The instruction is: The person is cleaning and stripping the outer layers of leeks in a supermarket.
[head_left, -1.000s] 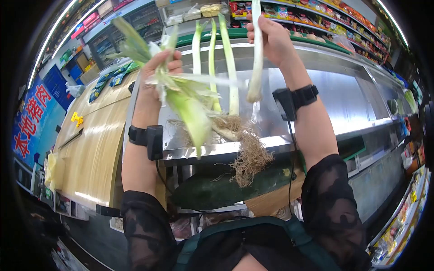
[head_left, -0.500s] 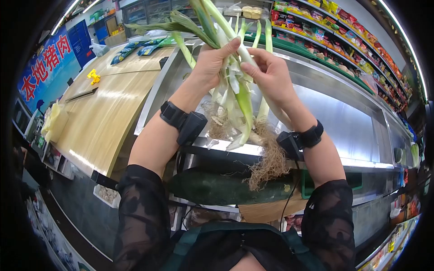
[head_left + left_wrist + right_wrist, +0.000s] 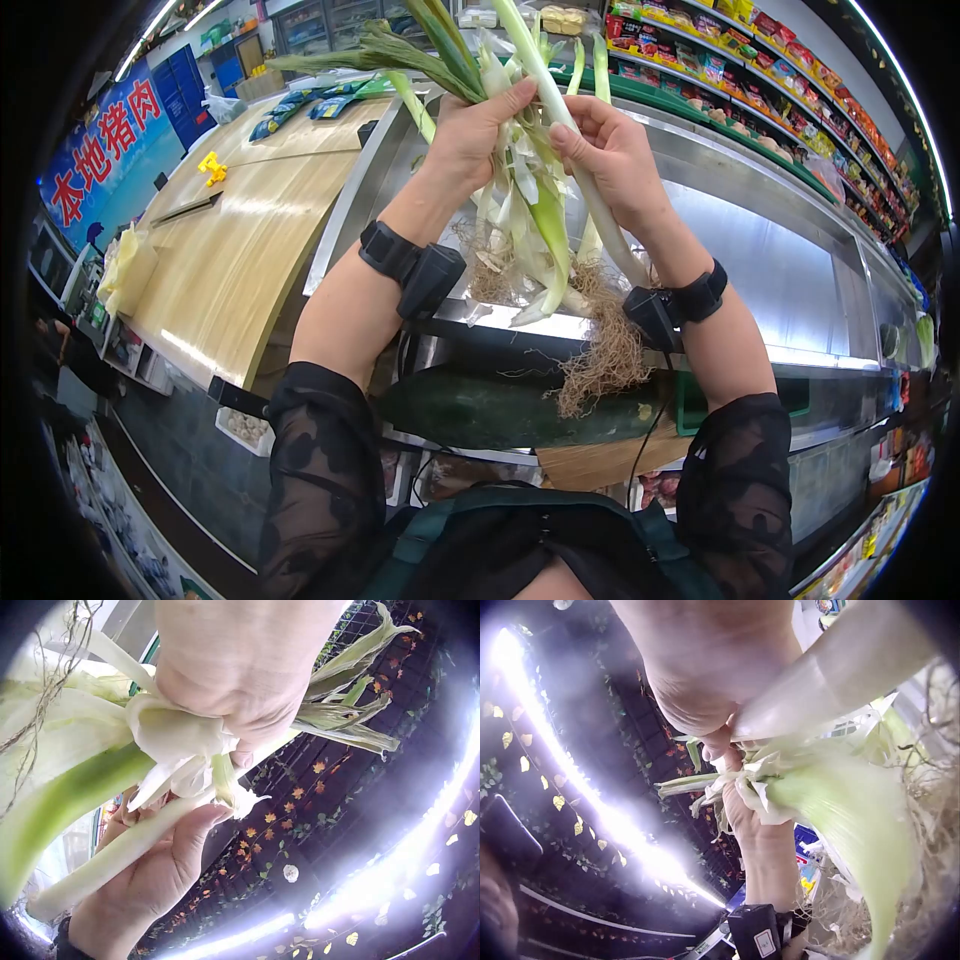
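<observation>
A long white-and-green leek [image 3: 598, 207] slants between both hands, its white end pointing down toward the right wrist. My right hand [image 3: 622, 165] grips its shaft, thumb lying along it. My left hand [image 3: 468, 138] grasps a bundle of stripped leek leaves [image 3: 548, 215], with dry green tops sticking out up and left. In the left wrist view, the left thumb and fingers pinch the peelings right beside the leek shaft [image 3: 112, 859]. The right wrist view has a pale green leaf [image 3: 840, 802] hanging below the two hands. More leeks [image 3: 601, 70] lie behind, their brown roots [image 3: 605, 355] over the tray's front edge.
The leeks lie in a steel tray [image 3: 760, 250]. To the left is a wooden counter [image 3: 260, 230] bearing a yellow object [image 3: 212, 168] and a long dark knife-like object [image 3: 187, 208]. A big dark green gourd [image 3: 470, 405] lies below the tray's front edge. Packet shelves [image 3: 760, 70] stand behind.
One second ago the hands were apart, the left with loose peelings and the right with the leek upright. They have since come together at the leek, with little movement in the last half second.
</observation>
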Tool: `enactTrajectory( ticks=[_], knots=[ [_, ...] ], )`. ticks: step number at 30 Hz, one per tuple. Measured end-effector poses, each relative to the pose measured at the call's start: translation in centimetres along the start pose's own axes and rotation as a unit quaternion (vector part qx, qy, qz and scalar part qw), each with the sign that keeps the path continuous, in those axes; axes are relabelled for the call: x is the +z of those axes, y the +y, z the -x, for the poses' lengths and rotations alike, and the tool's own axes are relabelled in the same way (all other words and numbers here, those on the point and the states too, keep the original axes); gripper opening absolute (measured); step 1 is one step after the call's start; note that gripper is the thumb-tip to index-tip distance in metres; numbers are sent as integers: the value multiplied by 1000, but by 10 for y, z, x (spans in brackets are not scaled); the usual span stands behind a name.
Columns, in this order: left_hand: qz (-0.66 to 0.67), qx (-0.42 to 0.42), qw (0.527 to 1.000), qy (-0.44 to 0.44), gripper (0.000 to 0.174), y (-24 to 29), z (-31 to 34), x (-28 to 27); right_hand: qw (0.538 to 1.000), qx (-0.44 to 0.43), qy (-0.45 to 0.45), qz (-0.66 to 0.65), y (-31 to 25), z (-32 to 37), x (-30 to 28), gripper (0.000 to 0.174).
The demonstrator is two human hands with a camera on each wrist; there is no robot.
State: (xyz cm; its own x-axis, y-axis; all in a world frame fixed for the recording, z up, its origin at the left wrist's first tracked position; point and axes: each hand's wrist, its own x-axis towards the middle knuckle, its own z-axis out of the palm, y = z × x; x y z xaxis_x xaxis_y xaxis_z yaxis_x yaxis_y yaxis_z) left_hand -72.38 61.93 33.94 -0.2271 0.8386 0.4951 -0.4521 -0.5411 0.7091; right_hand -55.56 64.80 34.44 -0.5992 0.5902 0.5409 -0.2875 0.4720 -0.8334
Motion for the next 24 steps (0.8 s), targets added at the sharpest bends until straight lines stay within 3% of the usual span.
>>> enactTrajectory(
  ticks=[14,20,24],
  knots=[
    [1,15,1000,11,21,-1,1,1,989,-63,41,126,6,-3,-4,37],
    [7,-9,1000,14,26,3,4,4,999,-22,28,0,0,-3,-7,31],
    [12,-39,998,-55,40,6,5,2,994,8,72,-78,8,-9,-17,25]
  ],
)
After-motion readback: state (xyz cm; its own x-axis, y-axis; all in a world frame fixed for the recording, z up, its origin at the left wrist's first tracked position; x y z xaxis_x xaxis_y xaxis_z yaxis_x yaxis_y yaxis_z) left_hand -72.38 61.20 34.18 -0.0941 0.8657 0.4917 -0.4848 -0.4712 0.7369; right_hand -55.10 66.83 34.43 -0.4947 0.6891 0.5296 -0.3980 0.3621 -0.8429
